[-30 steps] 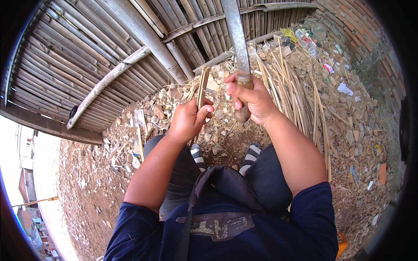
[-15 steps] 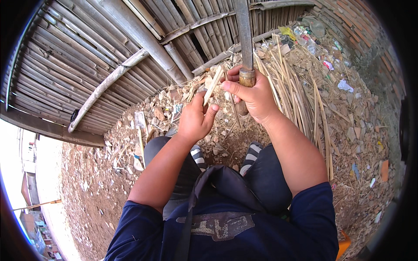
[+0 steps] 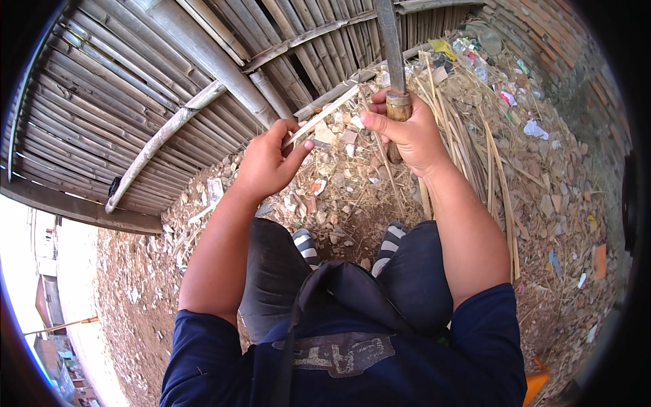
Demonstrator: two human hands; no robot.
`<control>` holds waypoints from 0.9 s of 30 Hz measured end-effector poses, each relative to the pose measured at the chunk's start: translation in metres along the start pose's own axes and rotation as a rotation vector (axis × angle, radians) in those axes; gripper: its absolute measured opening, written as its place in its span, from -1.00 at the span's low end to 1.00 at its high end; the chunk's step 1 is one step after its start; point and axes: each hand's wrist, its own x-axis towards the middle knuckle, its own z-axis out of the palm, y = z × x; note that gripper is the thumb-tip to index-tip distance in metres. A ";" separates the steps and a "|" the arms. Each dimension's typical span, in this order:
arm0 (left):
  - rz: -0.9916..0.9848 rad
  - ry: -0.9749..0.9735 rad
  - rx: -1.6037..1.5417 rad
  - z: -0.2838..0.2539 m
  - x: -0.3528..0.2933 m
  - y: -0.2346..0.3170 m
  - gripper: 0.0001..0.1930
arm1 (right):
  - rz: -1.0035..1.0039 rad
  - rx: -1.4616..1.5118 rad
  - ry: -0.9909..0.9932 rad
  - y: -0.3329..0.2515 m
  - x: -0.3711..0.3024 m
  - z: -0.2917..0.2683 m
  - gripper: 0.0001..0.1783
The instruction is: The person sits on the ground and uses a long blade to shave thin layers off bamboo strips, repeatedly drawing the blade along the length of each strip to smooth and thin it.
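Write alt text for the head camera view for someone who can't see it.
Looking down, the right hand grips the wooden handle of a long metal blade, while the left hand pinches a thin pale bamboo strip. A bamboo slat fence stands ahead on littered dirt ground.

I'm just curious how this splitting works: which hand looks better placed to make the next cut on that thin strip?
Probably the right hand: its fingers grip the long knife by the wooden handle, blade raised. The left hand only pinches the bamboo strip, steadying it.
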 end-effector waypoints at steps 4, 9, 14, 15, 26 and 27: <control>-0.055 -0.109 0.082 -0.014 -0.030 -0.027 -0.54 | -0.051 -0.040 0.006 -0.002 0.000 -0.002 -0.52; -0.024 -0.001 0.024 -0.009 -0.068 -0.052 -0.71 | -0.159 -0.177 0.051 0.012 0.009 -0.008 -0.54; -0.139 0.094 0.024 -0.015 -0.085 -0.049 -0.71 | -0.335 -0.665 0.172 0.013 0.008 -0.010 -0.56; -0.158 0.106 0.039 -0.017 -0.088 -0.049 -0.71 | -0.342 -0.731 0.170 0.012 0.005 -0.007 -0.57; -0.378 0.180 -0.081 -0.025 -0.102 -0.009 -0.75 | -0.398 -0.760 -0.090 0.029 -0.030 0.055 -0.59; -0.360 0.182 -0.088 -0.023 -0.103 -0.006 -0.76 | -0.416 -0.775 -0.046 0.033 -0.029 0.053 -0.58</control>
